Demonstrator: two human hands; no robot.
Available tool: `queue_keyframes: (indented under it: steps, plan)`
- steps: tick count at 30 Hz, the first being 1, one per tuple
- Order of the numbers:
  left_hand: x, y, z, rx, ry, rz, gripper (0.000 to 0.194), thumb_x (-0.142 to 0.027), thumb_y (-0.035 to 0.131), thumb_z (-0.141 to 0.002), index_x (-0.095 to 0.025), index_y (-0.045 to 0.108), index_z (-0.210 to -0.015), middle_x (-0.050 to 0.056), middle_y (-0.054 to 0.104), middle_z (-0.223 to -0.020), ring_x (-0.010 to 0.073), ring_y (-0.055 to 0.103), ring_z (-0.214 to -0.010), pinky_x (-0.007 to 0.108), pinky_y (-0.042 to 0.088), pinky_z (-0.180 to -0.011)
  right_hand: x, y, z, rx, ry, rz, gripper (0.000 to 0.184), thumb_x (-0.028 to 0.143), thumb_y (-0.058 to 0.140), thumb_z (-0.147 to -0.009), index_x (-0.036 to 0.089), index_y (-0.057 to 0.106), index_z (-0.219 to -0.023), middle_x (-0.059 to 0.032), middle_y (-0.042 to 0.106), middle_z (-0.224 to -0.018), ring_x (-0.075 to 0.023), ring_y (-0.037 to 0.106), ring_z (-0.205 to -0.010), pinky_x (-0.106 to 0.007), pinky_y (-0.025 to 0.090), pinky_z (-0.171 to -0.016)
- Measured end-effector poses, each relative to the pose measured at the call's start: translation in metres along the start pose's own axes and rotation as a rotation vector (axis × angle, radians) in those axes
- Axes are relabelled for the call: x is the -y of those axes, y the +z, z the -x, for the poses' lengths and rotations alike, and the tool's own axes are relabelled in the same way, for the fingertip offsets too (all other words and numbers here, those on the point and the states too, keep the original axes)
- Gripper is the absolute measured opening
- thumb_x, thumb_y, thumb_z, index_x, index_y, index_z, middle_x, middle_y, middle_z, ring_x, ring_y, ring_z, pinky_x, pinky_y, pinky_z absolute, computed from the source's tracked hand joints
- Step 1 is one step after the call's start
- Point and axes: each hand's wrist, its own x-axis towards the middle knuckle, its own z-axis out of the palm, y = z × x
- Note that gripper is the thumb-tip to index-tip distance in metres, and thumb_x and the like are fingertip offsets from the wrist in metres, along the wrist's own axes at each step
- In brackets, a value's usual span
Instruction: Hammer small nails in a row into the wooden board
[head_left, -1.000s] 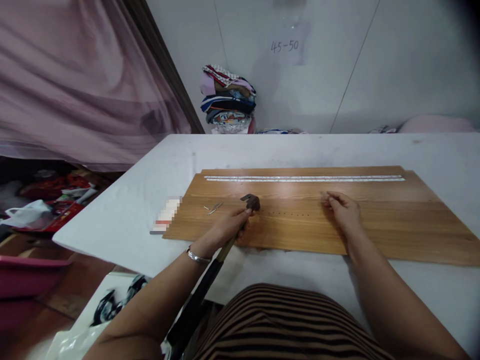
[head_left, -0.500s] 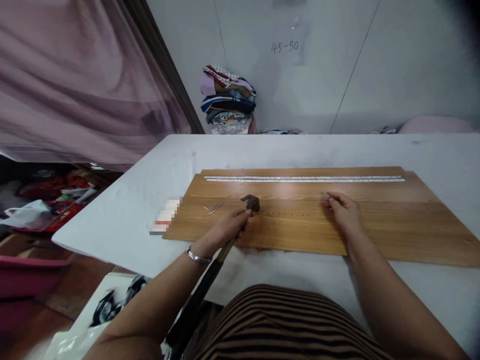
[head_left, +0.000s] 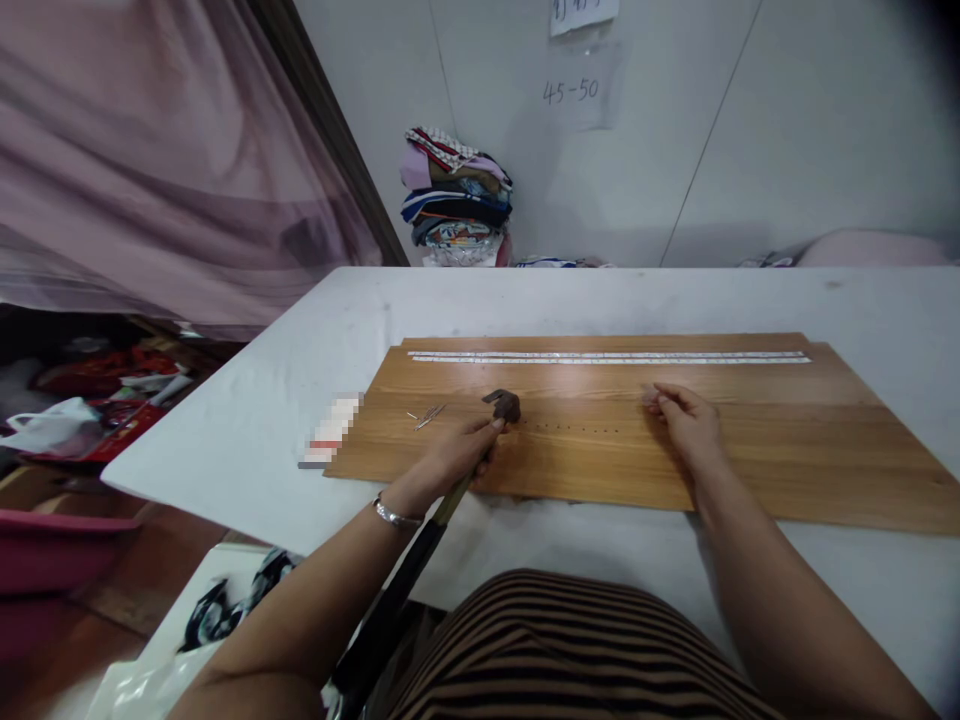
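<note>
pale panelled wall (head_left: pixel 690 120), pink curtain (head_left: pixel 150 150), white table (head_left: pixel 300 350), reddish-brown floor (head_left: pixel 150 570)

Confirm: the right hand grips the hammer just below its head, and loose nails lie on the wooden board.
Wrong hand: the head view shows the left hand gripping the hammer just below its head. Loose nails do lie on the wooden board.

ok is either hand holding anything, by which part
Left hand: hammer, by its handle just below the head. Right hand: something small and pale, in fingertips; which part, unclear.
</note>
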Motion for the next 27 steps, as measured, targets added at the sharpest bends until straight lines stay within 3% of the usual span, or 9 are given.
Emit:
queue_keyframes:
  steps: [18,27]
  plan:
    - [0.0002,-0.0008,0.0012,-0.004,0.008,0.015,0.048,-0.064,0.063,-0.092,-0.018,0.061,-0.105,-0.006,0.053,-0.064,0.0072,0.042,-0.044,0.021,0.03,-0.041,0.0014,-0.0004,0.0002,-0.005,-0.018,-0.005,0.037,0.047,0.069,-0.076,0.022,0.082,-0.1,-0.0056,0.08,-0.081,-0.0209,0.072,-0.073,-0.035,0.059,-0.072]
    - [-0.0006,-0.0001,0.0011,-0.015,-0.003,0.008,0.047,-0.061,0.062,-0.093,-0.017,0.061,-0.107,-0.006,0.053,-0.065,0.0075,0.042,-0.043,0.021,0.031,-0.041,0.0025,0.0015,-0.0001,-0.019,-0.012,-0.004,0.034,0.045,0.068,-0.077,0.022,0.081,-0.099,-0.0065,0.08,-0.082,-0.0225,0.073,-0.075,-0.038,0.061,-0.075]
